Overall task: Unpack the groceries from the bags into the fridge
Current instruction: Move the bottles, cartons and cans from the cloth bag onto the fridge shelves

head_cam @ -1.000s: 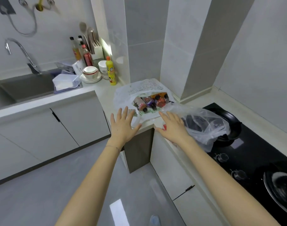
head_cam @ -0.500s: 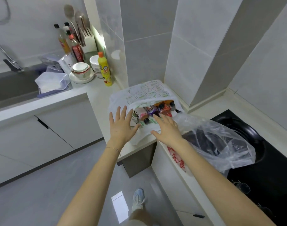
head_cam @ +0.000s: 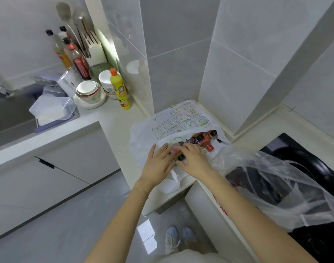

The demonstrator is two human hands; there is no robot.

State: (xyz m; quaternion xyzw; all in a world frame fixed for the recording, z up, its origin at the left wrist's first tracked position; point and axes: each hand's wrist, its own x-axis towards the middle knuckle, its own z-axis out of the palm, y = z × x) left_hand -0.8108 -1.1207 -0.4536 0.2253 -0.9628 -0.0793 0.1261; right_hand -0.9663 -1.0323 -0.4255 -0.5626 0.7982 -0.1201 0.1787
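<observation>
- Closest to me, a clear plastic bag (head_cam: 287,188) slumps on the worktop (head_cam: 116,118) by the person's right arm. It is partly over the black hob (head_cam: 284,139), and something dark inside is too blurred to name.
- Both hands are at the mouth of the white printed bag (head_cam: 181,118), which lies on its side in the worktop corner, so I take this for the first step: getting an item out.
- The left hand (head_cam: 158,164) lies flat on the bag's lower lip, fingers nearly straight and spread, pressing the plastic down and holding nothing.
- The right hand (head_cam: 195,164) is curved over a black-capped bottle (head_cam: 180,158), thumb beneath and fingers above. I cannot tell whether it has closed on the bottle.
- Next, I'd guess, comes a firm grip on that bottle's neck and a pull towards the body while the left hand pins the bag. The thin plastic could drag along with it.
- Deeper inside lie more small bottles (head_cam: 201,140), reddish and purple with dark or red caps, caps pointing out and packed touching one another.
- Far along the worktop stands a yellow squeeze bottle (head_cam: 120,92); no fridge is in sight.
</observation>
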